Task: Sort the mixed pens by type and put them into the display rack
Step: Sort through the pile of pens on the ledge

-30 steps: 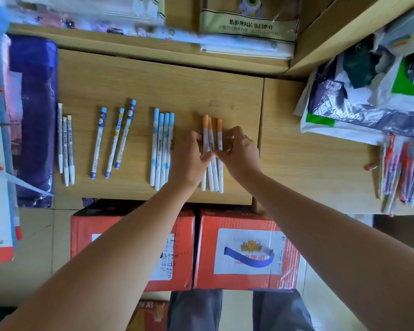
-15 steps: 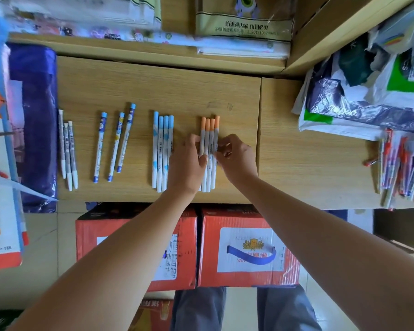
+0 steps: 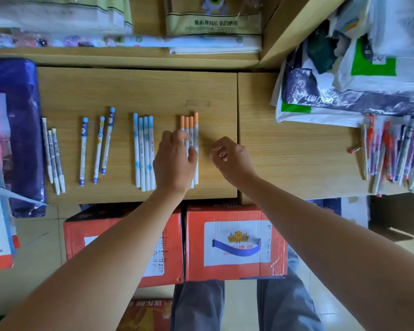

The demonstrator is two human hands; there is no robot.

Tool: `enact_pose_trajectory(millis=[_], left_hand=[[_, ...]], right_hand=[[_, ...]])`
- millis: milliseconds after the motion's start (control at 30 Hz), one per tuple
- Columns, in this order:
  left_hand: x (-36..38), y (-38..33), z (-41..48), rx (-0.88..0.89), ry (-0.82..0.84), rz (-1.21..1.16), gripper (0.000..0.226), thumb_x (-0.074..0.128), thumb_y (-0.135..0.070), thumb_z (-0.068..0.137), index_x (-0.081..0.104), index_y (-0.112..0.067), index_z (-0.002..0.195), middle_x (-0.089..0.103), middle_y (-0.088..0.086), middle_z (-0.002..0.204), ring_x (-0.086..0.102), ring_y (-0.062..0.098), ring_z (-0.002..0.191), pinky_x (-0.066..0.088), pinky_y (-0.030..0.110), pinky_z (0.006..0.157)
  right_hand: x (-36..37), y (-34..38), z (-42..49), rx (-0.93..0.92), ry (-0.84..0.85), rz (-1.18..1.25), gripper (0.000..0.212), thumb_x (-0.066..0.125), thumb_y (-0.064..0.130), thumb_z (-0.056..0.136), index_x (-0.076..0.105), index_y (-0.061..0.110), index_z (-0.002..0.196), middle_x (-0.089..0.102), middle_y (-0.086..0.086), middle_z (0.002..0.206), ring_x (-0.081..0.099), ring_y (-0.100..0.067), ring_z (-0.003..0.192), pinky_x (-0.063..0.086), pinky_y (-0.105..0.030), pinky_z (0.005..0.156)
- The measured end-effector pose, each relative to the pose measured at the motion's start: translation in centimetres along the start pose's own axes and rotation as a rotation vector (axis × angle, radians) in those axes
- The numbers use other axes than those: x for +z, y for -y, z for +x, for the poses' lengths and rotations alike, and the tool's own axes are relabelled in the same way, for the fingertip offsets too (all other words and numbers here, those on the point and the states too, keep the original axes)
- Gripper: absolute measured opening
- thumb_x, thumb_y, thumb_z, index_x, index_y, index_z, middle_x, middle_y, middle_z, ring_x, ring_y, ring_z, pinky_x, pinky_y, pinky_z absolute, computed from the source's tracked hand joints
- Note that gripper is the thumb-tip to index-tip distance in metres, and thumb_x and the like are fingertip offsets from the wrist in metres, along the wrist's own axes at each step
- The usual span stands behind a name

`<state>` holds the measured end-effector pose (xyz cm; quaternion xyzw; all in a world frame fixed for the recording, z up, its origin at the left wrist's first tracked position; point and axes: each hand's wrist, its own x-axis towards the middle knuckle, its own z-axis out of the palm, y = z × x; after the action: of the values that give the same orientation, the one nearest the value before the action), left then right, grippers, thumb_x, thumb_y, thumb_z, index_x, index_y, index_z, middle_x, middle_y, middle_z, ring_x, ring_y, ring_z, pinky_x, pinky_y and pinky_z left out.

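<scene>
Sorted groups of pens lie side by side on the wooden table (image 3: 139, 91). From the left: three white pens (image 3: 54, 158), three blue-capped patterned pens (image 3: 97, 146), several light-blue-capped pens (image 3: 142, 149), and several orange-capped pens (image 3: 189, 124). My left hand (image 3: 175, 161) rests over the orange-capped group, fingers relaxed and touching the barrels. My right hand (image 3: 232, 158) hovers just right of that group, off the pens, fingers loosely curled and holding nothing. A mixed heap of pens (image 3: 392, 151) lies at the table's right end.
Plastic bags and packets (image 3: 344, 80) pile up at the back right. A blue packet (image 3: 14, 134) lies at the left edge. Shelves with stationery packs (image 3: 210, 22) rise behind. Two red cartons (image 3: 234, 242) stand under the table's front edge.
The orange-capped pens were pushed together into a tight row. My right hand has let go and drawn away to the right. My left hand stays on the row.
</scene>
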<state>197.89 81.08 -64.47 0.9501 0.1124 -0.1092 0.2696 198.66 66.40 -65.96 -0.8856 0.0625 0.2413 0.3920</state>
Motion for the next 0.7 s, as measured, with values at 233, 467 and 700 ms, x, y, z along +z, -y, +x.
enact_pose_trajectory(millis=[233,467,700], left_hand=[[3.2,-8.6,-1.4,0.294,0.087,0.075,0.026,0.057,-0.015,0.088,0.059,-0.014,0.114,0.061,0.006,0.106,0.054,0.026,0.103,0.04,0.036,0.084],[11.7,-19.0,-4.6,0.497,0.518,0.304,0.056,0.049,-0.034,0.094,0.031,-0.027,0.147,0.01,0.009,0.161,0.007,0.029,0.148,0.017,0.044,0.116],[17.3,-24.7,-7.6,0.272,0.659,0.525,0.07,0.045,-0.04,0.097,0.006,-0.021,0.153,-0.018,0.012,0.159,-0.008,0.034,0.147,0.013,0.051,0.117]], right_hand=[[-8.8,-6.0,-3.4,0.021,-0.061,0.029,0.012,0.059,0.01,0.087,0.063,0.021,0.085,0.058,0.013,0.065,0.06,-0.011,0.059,0.05,-0.031,0.063],[-19.9,-17.9,-7.7,0.242,-0.225,-0.046,0.004,0.06,0.014,0.088,0.064,0.016,0.089,0.062,0.002,0.069,0.065,-0.024,0.068,0.046,-0.028,0.06],[-27.5,-26.6,-9.7,0.365,-0.273,-0.164,0.016,0.059,0.023,0.09,0.063,0.016,0.103,0.066,-0.004,0.082,0.06,-0.024,0.077,0.044,-0.031,0.062]])
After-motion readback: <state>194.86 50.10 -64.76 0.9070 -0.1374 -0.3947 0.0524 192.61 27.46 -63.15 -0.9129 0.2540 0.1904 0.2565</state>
